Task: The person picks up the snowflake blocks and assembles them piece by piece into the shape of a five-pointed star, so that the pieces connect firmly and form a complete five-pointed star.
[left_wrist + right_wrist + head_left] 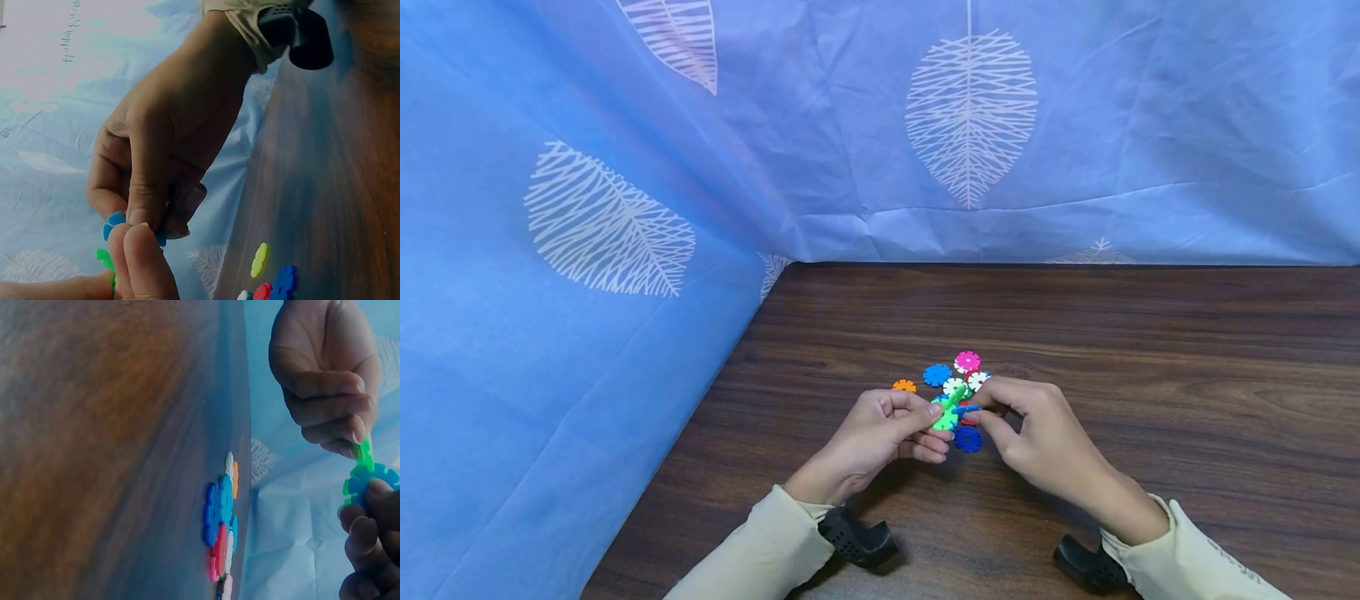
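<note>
Over the pile, my left hand (887, 429) pinches bright green notched plastic discs (944, 416), joined at an angle, between thumb and fingers. My right hand (1045, 433) comes in from the other side, holding a blue notched disc (358, 485) by thumb and fingertips. In the right wrist view the blue disc meets the green disc (365, 455) edge to edge. Fingers partly cover both pieces in the left wrist view, where some blue teeth (114, 220) show beside my right thumb.
Loose notched discs lie on the dark wood table (1225, 375) beneath and behind my hands: orange (904, 386), blue (937, 375), pink (967, 360), white (978, 381) and dark blue (967, 439). A blue leaf-patterned cloth (850, 125) hangs along the back and left.
</note>
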### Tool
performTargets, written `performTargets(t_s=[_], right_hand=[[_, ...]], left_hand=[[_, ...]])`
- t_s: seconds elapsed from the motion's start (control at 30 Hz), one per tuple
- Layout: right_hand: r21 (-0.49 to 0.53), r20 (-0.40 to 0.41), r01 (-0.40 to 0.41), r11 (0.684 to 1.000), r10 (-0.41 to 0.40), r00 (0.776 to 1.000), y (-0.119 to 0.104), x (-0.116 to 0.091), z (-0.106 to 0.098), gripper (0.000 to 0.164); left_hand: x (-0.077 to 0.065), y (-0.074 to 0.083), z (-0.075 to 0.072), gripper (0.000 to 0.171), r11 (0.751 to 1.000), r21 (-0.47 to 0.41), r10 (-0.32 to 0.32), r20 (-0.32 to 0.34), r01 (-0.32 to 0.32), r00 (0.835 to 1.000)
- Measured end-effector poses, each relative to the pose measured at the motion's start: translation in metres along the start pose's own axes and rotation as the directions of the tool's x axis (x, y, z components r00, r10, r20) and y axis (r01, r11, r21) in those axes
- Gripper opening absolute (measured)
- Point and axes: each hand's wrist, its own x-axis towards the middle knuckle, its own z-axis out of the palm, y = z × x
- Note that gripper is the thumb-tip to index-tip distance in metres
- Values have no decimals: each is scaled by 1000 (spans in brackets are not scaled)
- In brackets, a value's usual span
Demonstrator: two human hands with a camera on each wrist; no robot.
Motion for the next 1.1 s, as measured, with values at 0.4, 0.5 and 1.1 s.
performTargets(t_s=[0.4, 0.5, 1.1], right_hand=[[21, 23, 54, 998, -54, 998, -2, 2, -1, 33], [-3, 45, 47, 999, -47, 998, -3, 2, -3, 32], [-244, 146, -244, 938, 285, 947, 37, 5, -57, 14]], left_hand=[[-3, -2, 5, 13, 998, -62, -6, 16, 7, 1000], [-1, -4, 5, 14, 998, -65, -4, 19, 5, 1000], [4, -2, -24, 13, 287, 941, 518, 5, -179, 856]])
